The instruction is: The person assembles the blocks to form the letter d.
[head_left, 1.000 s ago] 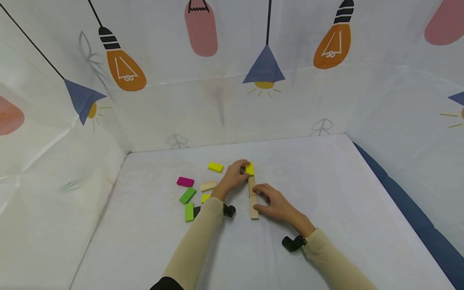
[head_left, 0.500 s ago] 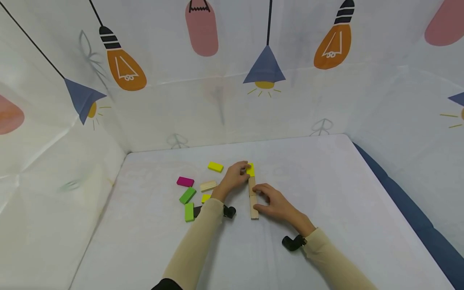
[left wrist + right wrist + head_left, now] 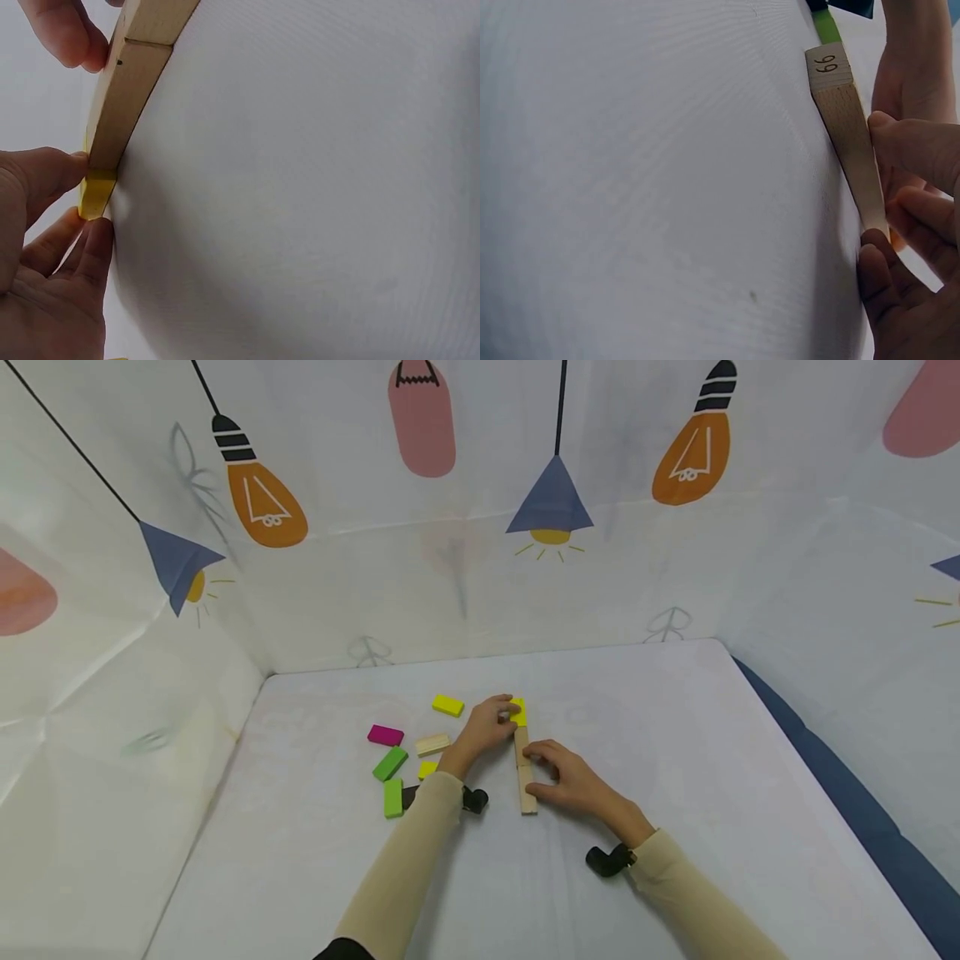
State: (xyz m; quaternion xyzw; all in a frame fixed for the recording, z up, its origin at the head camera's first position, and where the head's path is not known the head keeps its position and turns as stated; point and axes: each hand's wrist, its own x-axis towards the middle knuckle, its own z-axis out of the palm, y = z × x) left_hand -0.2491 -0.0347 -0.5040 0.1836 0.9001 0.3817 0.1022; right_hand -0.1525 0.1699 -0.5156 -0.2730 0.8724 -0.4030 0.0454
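In the head view two plain wooden blocks (image 3: 528, 793) lie end to end in a line, and a yellow block (image 3: 518, 713) continues it at the far end. My left hand (image 3: 485, 728) pinches that yellow block (image 3: 97, 192) between thumb and fingers, its end flush against the wood. With thumb and curled fingers, my right hand (image 3: 567, 779) holds the wooden blocks from the right side. The right wrist view shows a printed number on the near wooden block's end (image 3: 829, 66); the thumb touches its upper edge and the fingertips its side farther along.
Left of the line lie loose blocks: a yellow one (image 3: 447, 705), a magenta one (image 3: 386, 736), a wooden one (image 3: 432, 744), green ones (image 3: 391, 763) and another yellow one (image 3: 427, 769) partly behind the left sleeve (image 3: 408, 860). A white cloth covers the table (image 3: 675, 718).
The yellow block has shifted very slightly toward the wooden ones with my left hand on it. My right hand stays in place; the head view has tilted a little.
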